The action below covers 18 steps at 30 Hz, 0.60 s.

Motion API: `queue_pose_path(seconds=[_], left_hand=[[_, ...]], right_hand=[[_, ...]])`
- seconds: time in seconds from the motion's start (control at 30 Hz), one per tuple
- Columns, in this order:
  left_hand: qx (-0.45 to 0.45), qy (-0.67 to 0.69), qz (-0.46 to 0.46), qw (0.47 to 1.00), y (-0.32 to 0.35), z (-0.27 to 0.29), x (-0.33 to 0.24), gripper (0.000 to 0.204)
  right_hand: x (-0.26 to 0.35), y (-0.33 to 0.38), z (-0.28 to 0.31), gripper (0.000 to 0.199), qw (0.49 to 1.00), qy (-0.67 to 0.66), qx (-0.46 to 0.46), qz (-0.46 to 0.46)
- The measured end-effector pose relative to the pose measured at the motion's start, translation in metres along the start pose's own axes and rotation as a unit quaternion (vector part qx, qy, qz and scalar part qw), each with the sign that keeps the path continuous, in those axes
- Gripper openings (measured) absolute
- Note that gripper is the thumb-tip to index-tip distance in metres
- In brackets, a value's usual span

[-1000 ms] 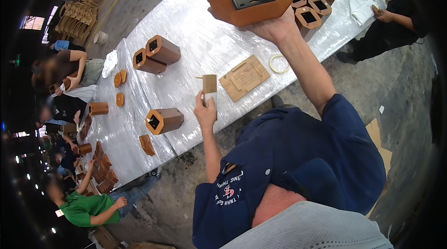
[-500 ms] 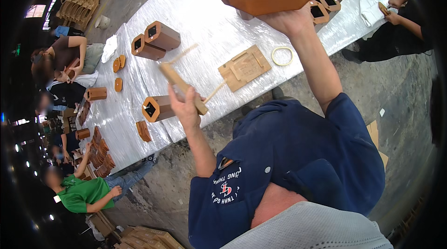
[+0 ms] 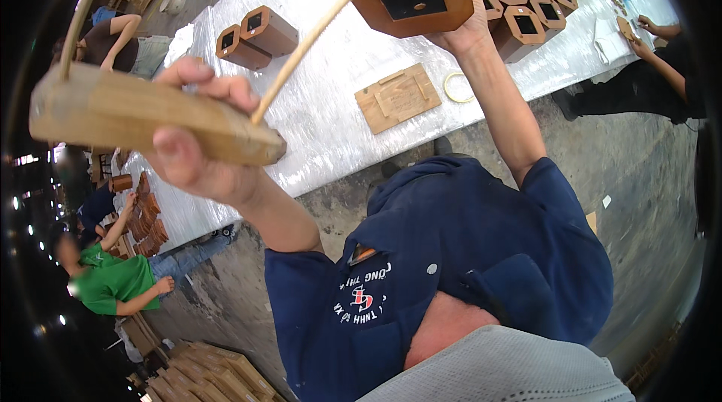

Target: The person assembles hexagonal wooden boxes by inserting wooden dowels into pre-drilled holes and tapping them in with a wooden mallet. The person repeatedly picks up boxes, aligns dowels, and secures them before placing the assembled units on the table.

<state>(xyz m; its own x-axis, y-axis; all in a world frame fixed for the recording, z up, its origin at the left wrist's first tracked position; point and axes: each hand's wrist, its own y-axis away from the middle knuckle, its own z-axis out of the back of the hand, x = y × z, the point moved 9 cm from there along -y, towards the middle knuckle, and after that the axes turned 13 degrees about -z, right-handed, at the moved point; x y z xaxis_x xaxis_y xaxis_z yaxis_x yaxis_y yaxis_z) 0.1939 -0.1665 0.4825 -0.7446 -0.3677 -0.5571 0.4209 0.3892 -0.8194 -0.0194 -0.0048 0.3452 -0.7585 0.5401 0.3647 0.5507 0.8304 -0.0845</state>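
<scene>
Before me, the left hand (image 3: 214, 176) is clamping its fingers on a pegged block (image 3: 131, 112), the right hand (image 3: 468, 32) on an octagonal box (image 3: 414, 26).

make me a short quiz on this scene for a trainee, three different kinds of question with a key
1. Multiple choice: where is the pale yellow ring?
a) on top of the flat wooden board
b) beside the board
c) on the floor
2. True or false: the left hand holds a wooden block with two thin rods sticking out of it.
3. Fill in the colour: the opening of the brown box in the right hand looks ____ inside.

Key:
1. b
2. True
3. black
</scene>
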Motion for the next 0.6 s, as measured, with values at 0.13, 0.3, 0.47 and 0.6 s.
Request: queue_pose_path(seconds=[0.13, 0.3, 0.47, 0.6], left_hand=[[0.042, 0.023, -0.014, 0.999, -0.025, -0.012, 0.013, 0.054], [0.127, -0.026, 0.026, 0.991, -0.036, -0.028, 0.016, 0.046], [0.096, 0.043, -0.004, 0.994, -0.053, -0.007, 0.003, 0.038], [0.108, -0.001, 0.006, 0.994, -0.054, -0.014, 0.015, 0.038]], right_hand=[[-0.006, -0.004, -0.002, 0.073, 1.0, -0.013, 0.006, -0.005], [-0.009, -0.005, -0.001, 0.073, 1.0, -0.018, 0.007, -0.001], [-0.016, -0.008, -0.003, 0.073, 0.999, -0.029, 0.014, -0.006], [-0.019, -0.009, -0.004, 0.073, 0.999, -0.034, 0.015, -0.006]])
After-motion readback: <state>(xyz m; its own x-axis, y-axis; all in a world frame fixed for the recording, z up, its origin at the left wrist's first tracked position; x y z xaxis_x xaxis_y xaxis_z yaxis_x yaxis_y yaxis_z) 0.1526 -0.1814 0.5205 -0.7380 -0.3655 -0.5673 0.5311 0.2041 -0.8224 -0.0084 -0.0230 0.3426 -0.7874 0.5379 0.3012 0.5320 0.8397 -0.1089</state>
